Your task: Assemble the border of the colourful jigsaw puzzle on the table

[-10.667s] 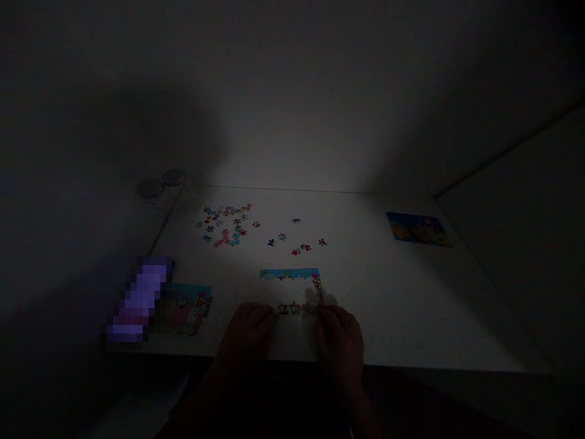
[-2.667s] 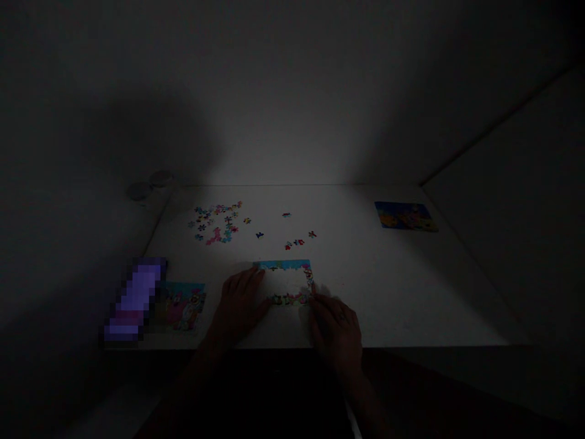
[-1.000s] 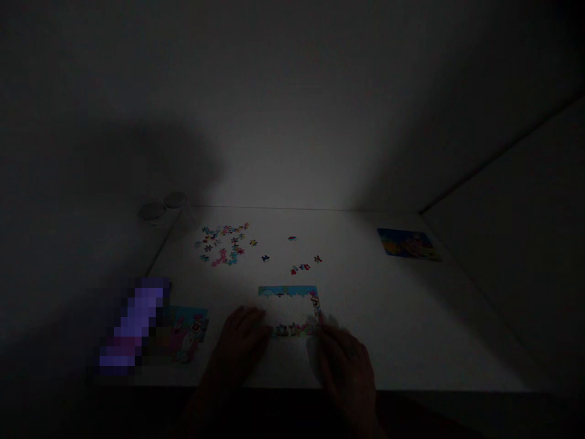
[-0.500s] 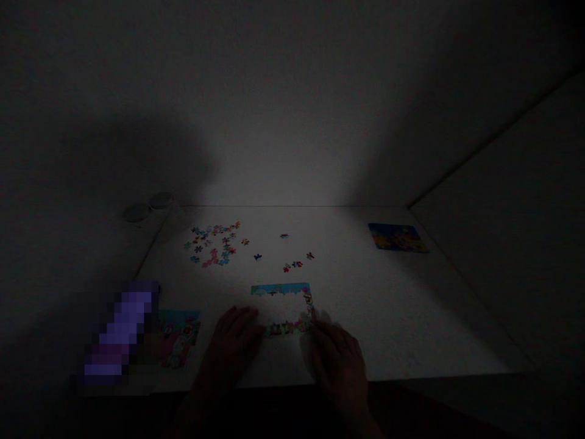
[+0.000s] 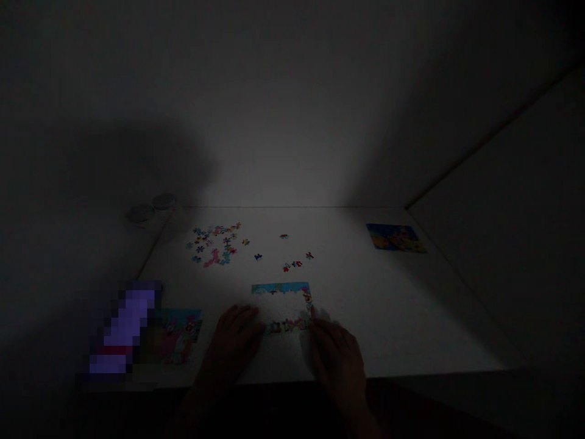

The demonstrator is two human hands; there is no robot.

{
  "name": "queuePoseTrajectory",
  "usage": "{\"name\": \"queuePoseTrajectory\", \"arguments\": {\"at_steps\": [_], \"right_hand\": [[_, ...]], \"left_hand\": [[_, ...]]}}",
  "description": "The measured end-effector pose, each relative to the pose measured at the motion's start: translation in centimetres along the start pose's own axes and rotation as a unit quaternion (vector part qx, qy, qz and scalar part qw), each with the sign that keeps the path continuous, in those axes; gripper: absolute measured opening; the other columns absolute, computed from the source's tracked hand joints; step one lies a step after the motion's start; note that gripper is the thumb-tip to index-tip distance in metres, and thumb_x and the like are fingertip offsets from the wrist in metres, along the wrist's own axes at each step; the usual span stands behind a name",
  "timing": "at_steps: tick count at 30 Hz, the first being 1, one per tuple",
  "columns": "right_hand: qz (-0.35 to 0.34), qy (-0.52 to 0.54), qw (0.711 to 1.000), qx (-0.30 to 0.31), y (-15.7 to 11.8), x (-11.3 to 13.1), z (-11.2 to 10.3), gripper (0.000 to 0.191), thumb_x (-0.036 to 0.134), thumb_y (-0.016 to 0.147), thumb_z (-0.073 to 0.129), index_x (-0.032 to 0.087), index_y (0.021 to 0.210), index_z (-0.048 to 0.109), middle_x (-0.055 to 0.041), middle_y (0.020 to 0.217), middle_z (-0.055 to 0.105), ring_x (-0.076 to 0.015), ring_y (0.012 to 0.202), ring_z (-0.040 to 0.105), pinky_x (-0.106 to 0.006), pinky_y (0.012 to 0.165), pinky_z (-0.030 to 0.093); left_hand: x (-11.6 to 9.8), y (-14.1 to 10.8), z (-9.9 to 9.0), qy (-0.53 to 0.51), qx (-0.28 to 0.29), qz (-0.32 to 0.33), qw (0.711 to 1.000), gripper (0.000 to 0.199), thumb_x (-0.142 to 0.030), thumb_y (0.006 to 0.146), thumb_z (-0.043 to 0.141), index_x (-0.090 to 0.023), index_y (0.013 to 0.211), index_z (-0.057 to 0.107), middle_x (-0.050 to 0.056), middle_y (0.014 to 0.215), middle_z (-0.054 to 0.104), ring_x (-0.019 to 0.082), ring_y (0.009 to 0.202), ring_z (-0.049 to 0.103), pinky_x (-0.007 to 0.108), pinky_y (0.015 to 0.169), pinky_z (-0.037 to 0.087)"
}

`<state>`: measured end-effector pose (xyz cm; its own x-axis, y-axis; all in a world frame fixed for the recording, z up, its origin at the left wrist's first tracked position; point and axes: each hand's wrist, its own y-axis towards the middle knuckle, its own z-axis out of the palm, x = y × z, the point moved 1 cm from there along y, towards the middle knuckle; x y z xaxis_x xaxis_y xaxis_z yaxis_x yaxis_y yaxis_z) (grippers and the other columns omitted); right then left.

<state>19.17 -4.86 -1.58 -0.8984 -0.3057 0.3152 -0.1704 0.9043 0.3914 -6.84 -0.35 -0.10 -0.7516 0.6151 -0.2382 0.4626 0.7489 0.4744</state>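
A partly joined jigsaw puzzle [image 5: 280,288] lies at the front middle of the white table, with a blue top row, a right side and a bottom row around a bare white inside. My left hand [image 5: 235,334] rests at its left, fingers bent and apart, the nearest tips by the left end of the bottom row. At the lower right corner, my right hand [image 5: 337,352] has its fingers drawn together on the puzzle's edge. Darkness hides the exact contact. Several loose puzzle pieces [image 5: 297,264] lie just beyond the puzzle.
A heap of loose pieces [image 5: 214,244] lies at the back left. A picture card [image 5: 397,238] is at the back right, another picture sheet [image 5: 180,335] at the front left. Beside that sheet is a pixelated bright object [image 5: 123,329]. Round clear objects [image 5: 163,202] stand beyond the left edge.
Both hands stay almost in place at the puzzle, the right fingers shifting very slightly. The view has moved a little; the pieces and pictures lie as before.
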Motion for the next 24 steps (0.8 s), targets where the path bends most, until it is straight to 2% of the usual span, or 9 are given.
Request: {"name": "queuePoseTrajectory", "arguments": {"at_steps": [14,24], "right_hand": [[-0.003,0.007,1.000,-0.022,0.09,0.02,-0.02,0.031,0.022,0.091,0.052,0.023,0.120,0.063,-0.0073,0.120,0.068,-0.0253,0.107,0.061,-0.046,0.094,0.047],[0.011,0.012,1.000,-0.018,0.27,0.29,-0.17,0.027,0.025,0.092,0.053,0.023,0.117,0.064,-0.0075,0.117,0.068,-0.0253,0.105,0.061,-0.044,0.091,0.047]], "left_hand": [[-0.30,0.26,-0.37,-0.006,-0.004,-0.004,1.000,0.017,-0.021,0.095,0.052,-0.025,0.098,0.069,0.005,0.116,0.067,0.023,0.116,0.056,0.047,0.100,0.050],[-0.31,0.19,-0.48,-0.041,0.030,-0.032,0.998,0.027,-0.014,0.091,0.050,-0.021,0.113,0.064,0.008,0.119,0.067,0.023,0.117,0.057,0.047,0.105,0.046]]}}
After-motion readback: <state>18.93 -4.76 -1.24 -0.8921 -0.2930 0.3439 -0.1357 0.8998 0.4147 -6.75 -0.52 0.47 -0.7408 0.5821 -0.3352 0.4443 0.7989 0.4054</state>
